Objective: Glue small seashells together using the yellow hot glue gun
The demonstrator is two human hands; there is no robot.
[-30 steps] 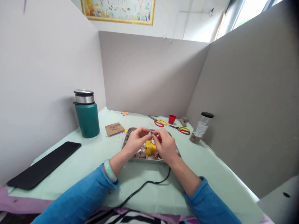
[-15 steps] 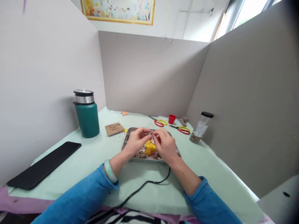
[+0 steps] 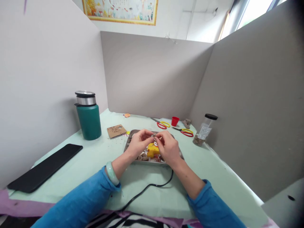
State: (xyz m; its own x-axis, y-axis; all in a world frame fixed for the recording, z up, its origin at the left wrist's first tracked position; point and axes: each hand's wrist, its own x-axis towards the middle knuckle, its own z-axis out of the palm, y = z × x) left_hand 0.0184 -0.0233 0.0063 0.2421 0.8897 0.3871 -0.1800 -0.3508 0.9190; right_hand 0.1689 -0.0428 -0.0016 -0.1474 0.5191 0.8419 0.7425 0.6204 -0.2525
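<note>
- Table: surface covered in pale green sheeting, with a purple strip along the near edge, at 6 o'clock; all clock positions are taken from the tray.
- Room: three grey panels enclose the table at 9, 12 and 3 o'clock; above the far one, one framed picture on a white wall; bright window at upper 1 o'clock.
- Tray, one, metal: holds one yellow object among many shell-like pieces, uncounted.
- Hands, two: left hand and right hand meet above the tray; each grip is a fingertip pinch on one small greyish piece, its form too small to tell.
- Scissors, two pairs: at 12 to 1 and at 2 o'clock.
- Single items: red cup, 1 to 2 o'clock; black-lidded jar, tilted, 2 to 3; green bottle, upright, 10; brown card, 10; black slab, 8; black cord, 6.
</note>
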